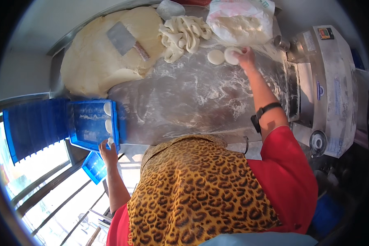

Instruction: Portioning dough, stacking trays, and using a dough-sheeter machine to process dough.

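Note:
At the near right corner of a blue plastic tray (80, 140), my left hand (108, 153) has its thumb and fingers at a pale dough disc (110, 141), partly hidden by them. Two more discs, one in the middle (108, 126) and one farther off (107, 109), lie along the same side of the tray. Across the steel worktop (172, 101), my right hand (247, 58) grips the edge of a flat dough disc (231, 56). Immediately left of that disc lies another round of dough (216, 57).
A large dough mass (89, 58) bears a metal scraper (121, 37). Beside it are coiled dough strips (186, 35) and an open flour bag (241, 23). A steel machine (332, 92) borders the right; stacked blue trays (35, 127) stand left.

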Motion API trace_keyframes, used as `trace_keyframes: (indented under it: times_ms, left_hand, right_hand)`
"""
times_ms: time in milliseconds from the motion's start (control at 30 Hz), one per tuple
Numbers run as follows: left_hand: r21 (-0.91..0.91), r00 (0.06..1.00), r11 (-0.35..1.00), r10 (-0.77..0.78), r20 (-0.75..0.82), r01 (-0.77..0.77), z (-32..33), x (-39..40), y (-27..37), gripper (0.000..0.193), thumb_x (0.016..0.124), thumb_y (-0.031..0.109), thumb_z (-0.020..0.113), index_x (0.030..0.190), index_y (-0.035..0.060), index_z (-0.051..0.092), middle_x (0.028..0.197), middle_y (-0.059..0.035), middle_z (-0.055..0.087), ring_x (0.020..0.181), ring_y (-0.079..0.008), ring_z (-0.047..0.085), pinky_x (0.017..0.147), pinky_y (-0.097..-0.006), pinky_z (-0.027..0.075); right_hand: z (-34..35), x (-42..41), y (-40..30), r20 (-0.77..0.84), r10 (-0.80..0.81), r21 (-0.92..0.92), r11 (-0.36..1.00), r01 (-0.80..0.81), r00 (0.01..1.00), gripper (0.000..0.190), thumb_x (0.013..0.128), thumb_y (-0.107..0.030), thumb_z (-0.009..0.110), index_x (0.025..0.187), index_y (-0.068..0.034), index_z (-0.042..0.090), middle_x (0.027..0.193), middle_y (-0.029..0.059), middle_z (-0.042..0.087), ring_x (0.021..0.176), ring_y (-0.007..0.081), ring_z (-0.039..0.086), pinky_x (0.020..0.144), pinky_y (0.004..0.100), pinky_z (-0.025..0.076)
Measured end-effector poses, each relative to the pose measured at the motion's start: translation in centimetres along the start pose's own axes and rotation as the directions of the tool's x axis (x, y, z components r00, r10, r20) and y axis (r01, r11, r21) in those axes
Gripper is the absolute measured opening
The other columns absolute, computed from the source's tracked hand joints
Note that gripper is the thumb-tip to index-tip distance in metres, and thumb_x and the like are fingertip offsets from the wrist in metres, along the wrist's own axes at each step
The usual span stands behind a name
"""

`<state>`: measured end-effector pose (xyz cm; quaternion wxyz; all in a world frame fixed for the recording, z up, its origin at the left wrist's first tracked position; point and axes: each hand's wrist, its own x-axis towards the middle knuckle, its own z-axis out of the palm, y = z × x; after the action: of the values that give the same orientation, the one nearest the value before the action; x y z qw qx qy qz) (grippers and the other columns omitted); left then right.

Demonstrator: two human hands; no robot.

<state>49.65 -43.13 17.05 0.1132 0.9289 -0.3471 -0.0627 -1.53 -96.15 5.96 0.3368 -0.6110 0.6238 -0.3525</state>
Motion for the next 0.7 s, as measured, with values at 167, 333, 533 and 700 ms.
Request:
trace_keyframes:
  times_ms: [167,333,533,700]
  left_hand:
    - [-0.163,0.995,0.983,0.075,-0.063,-0.084,0.9,0.2,0.6,0.032,0.08,0.012,0.071,0.111,0.0031,0.066,0.117,-0.0187,0.063,0.112,-0.037,0.058,0.099,-0.0438,0.045]
    - [-0.563,0.995,0.823,0.095,0.0,-0.079,1.5,2.6,6.7,0.032,0.083,0.011,0.071,0.113,0.002,0.068,0.113,-0.0159,0.068,0.107,-0.029,0.065,0.093,-0.0383,0.05]
    - [-0.894,0.936,0.421,0.226,0.269,0.155,2.7,5.2,10.4,0.049,0.09,0.022,0.071,0.132,0.0026,0.055,0.12,-0.0172,0.064,0.103,-0.0264,0.066,0.088,-0.037,0.054]
    - [-0.791,0.812,-0.182,0.158,0.562,0.584,1.4,11.9,3.8,0.048,0.095,0.036,0.064,0.133,0.0101,0.052,0.122,-0.016,0.06,0.106,-0.0322,0.064,0.081,-0.0453,0.057]
  right_hand:
    - [0.7,1.4,0.3,0.163,-0.029,-0.458,0.883,0.102,0.986,0.057,0.066,-0.039,0.087,0.1,-0.001,0.063,0.101,0.0185,0.068,0.093,0.0348,0.065,0.084,0.0413,0.052]
    - [3.3,-6.7,-2.5,-0.006,-0.121,-0.374,0.921,0.11,0.993,0.051,0.069,-0.026,0.089,0.1,0.0,0.057,0.103,0.0173,0.065,0.091,0.0323,0.064,0.082,0.0404,0.051]
    - [14.3,-24.8,-23.9,0.431,0.13,0.376,0.874,-0.308,0.893,0.067,0.083,-0.007,0.078,0.137,0.005,0.041,0.111,0.0174,0.064,0.1,0.0244,0.064,0.087,0.0336,0.053]
    - [19.3,-29.9,-29.4,0.72,-0.038,0.379,0.858,-0.346,0.693,0.065,0.086,-0.005,0.074,0.14,0.006,0.04,0.119,0.0176,0.064,0.101,0.0208,0.064,0.087,0.0314,0.053]
